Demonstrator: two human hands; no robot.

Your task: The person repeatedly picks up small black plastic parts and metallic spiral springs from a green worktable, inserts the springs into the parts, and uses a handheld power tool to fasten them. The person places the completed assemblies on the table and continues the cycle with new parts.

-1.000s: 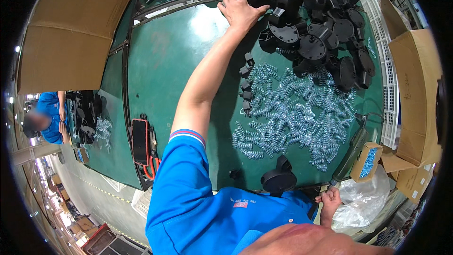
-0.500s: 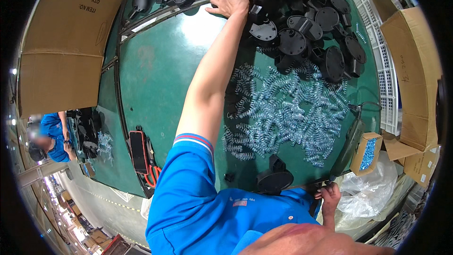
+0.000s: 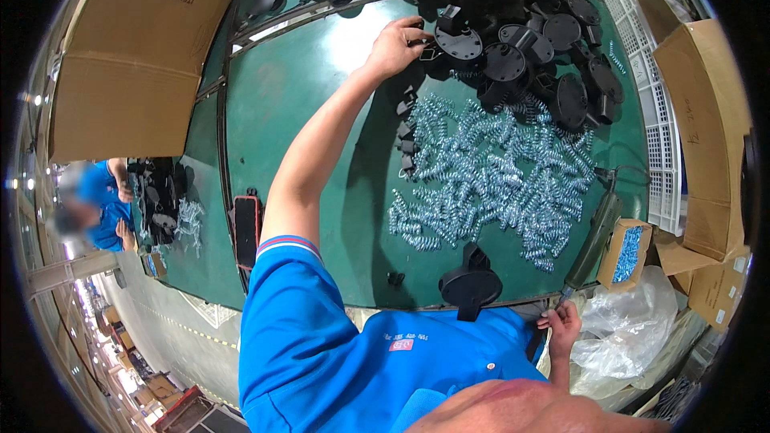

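At top centre, the left hand (image 3: 395, 46) has its fingers clenched on a round black plastic disc (image 3: 457, 42) above shiny coiled springs (image 3: 489, 176) on the smooth green counter (image 3: 305, 88).

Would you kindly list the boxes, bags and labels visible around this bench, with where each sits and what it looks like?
Large cardboard box: upper left, brown, dark print on its side.
Open cardboard boxes: right edge, brown, flaps up.
Small cardboard box: right of the springs, open, holding blue-tinted small parts.
Clear plastic bag: lower right, crumpled.
Shirt label: small red patch on blue fabric.
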